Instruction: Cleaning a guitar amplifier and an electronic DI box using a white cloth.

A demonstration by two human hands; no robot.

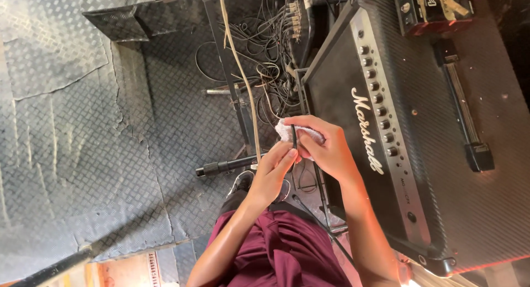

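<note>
Both forearms reach forward over a maroon garment (276,254). The left hand (273,174) pinches a thin black cable (294,138) between fingertips, closed on it. The right hand (326,146), just beside the amplifier (441,154) front, is curled shut around a white cloth (287,129) (wrapped about the same cable). A black microphone (223,166) lies left of the amplifier. Beyond, tangled wires (270,38) sit at the amplifier's far corner on worn diamond-pattern flooring (66,127).

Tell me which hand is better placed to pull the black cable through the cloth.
Probably the left hand: its fingertips already pinch the thin black cable just below the white cloth. The right hand is wrapped around the cloth, gripping it on the cable.
</note>
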